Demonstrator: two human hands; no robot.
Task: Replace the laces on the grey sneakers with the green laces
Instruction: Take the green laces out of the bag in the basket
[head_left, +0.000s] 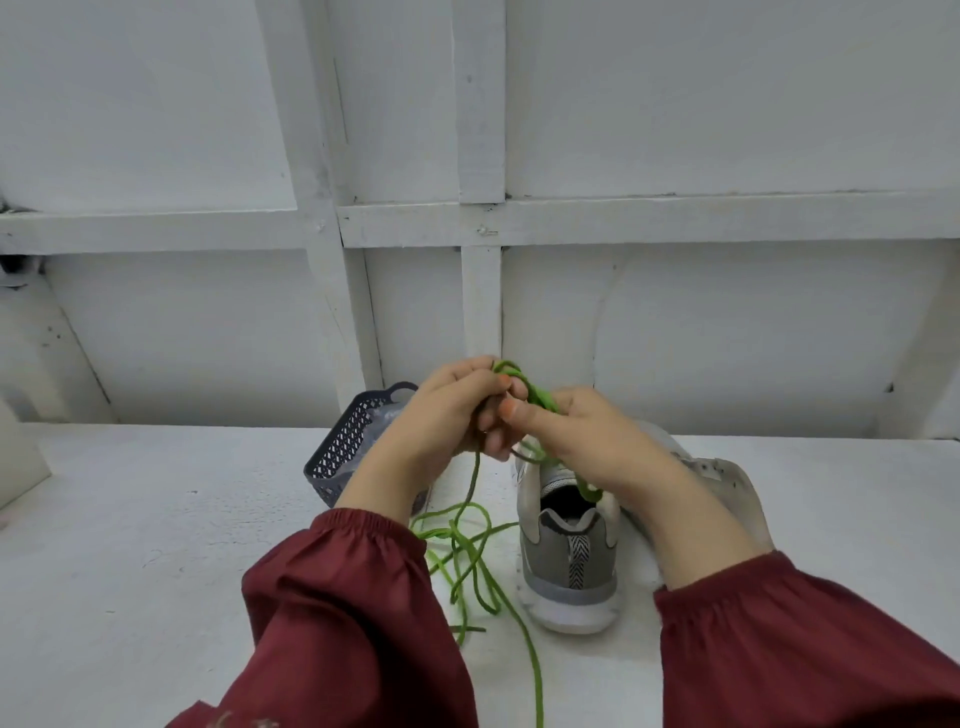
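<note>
A grey sneaker (566, 561) stands on the white table with its heel toward me. A second sneaker (727, 483) lies to its right, mostly hidden behind my right forearm. Above the near sneaker, my left hand (457, 415) and my right hand (582, 431) are close together, both pinching a bunched loop of green lace (524, 387). Green lace also runs through the sneaker's top eyelets. Its long loose strands (467, 561) hang from my left hand and lie tangled on the table, trailing to the front edge.
A dark blue perforated plastic basket (343, 452) with clear plastic inside sits behind my left wrist. A white panelled wall (483, 223) stands close behind the table (130, 519). A pale object edge shows at the far left (21, 467).
</note>
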